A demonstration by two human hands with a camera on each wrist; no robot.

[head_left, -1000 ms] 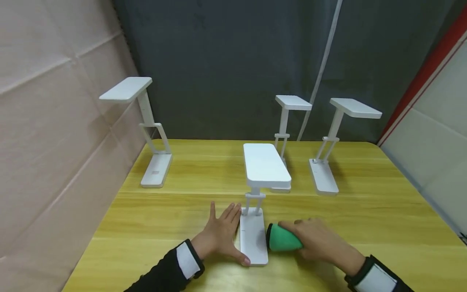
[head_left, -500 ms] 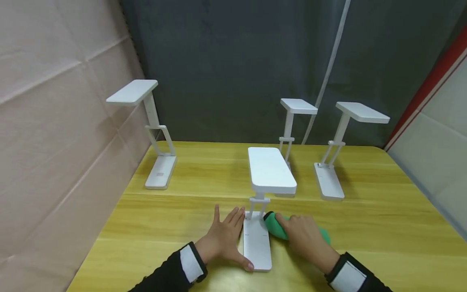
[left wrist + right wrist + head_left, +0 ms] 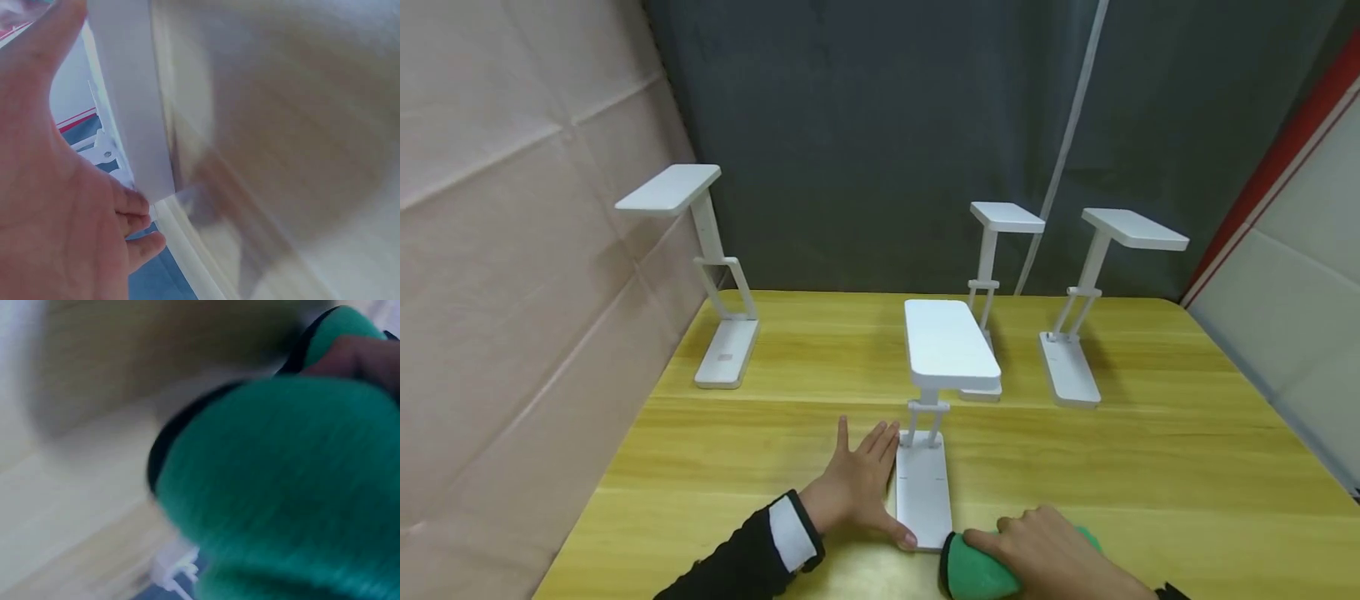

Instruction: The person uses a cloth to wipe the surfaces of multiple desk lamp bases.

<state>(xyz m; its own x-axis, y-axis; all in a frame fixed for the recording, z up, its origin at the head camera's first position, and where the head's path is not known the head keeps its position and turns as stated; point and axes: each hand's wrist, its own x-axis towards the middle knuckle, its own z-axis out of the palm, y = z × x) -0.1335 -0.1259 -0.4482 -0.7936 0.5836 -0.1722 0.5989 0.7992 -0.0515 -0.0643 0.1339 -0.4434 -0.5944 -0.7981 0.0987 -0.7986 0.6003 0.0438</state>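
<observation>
A white folding desk lamp [image 3: 951, 342] stands at the front middle of the wooden table, its flat head raised over its base [image 3: 922, 492]. Spread along the left side of that base is my left hand [image 3: 853, 487], thumb touching the front left corner and straight fingertips near the hinge. In the left wrist view its palm faces the base's long white edge [image 3: 134, 100]. My right hand [image 3: 1056, 550] grips a folded green cloth [image 3: 973, 571] with a black edge, close by the base's front right corner. The cloth fills much of the right wrist view, hiding most fingers.
Three more white folding lamps stand farther back: one at the left [image 3: 726, 354], one behind the front lamp [image 3: 1007, 218] and partly hidden by it, one at the right [image 3: 1070, 371]. A dark curtain [image 3: 865, 150] hangs behind the wooden table [image 3: 820, 350]; pale cloth [image 3: 535, 275] hangs at the left.
My right hand first slid the green cloth back along the base's right side to near the hinge, then drew it forward to the front corner. The left hand keeps its place.
</observation>
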